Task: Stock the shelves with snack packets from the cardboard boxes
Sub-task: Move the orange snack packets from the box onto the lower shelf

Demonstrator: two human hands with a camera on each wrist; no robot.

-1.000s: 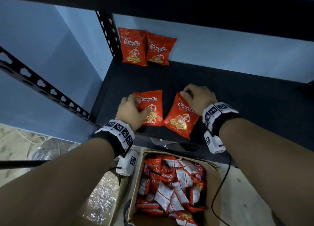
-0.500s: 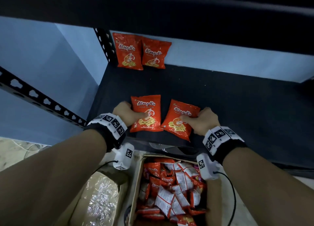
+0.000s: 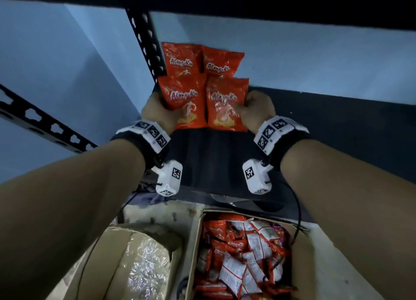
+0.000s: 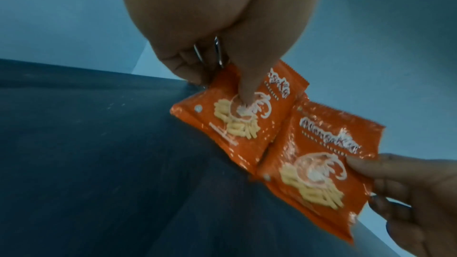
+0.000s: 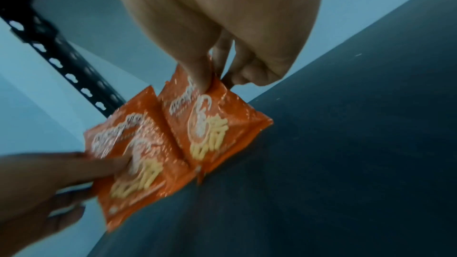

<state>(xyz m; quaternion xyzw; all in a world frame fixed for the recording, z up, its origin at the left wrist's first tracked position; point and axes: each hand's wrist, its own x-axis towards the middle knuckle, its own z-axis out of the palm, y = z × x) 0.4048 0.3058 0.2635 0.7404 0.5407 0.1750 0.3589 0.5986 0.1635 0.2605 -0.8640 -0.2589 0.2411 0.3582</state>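
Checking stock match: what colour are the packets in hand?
Orange-red packets, white lettering; clearest in the head view.

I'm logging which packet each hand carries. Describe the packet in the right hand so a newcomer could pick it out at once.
Start at the dark shelf, where two orange packets lean against its back wall by the perforated post. In front of them the hands hold two more side by side. The right hand's packet is the front one farther from the post, pinched at its outer edge by the right hand.
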